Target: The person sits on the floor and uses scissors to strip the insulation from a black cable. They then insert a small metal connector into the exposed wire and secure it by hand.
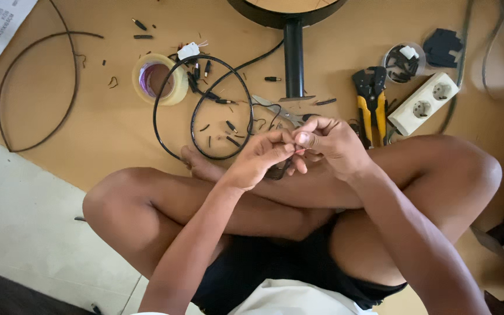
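While the left hand (262,156) and right hand (329,142) meet fingertip to fingertip above the crossed legs, both pinching the end of a thin black rubber-sheathed cable (202,111) coiled far-left, the wire-end work seems underway, needing steady fine grip.

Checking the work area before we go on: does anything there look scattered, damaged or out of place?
Yes. Short black cut-off pieces lie strewn over the floor around the coiled black cable and tape roll. Both hands, left and right, pinch a cable end between them. Nothing looks broken or spilled.
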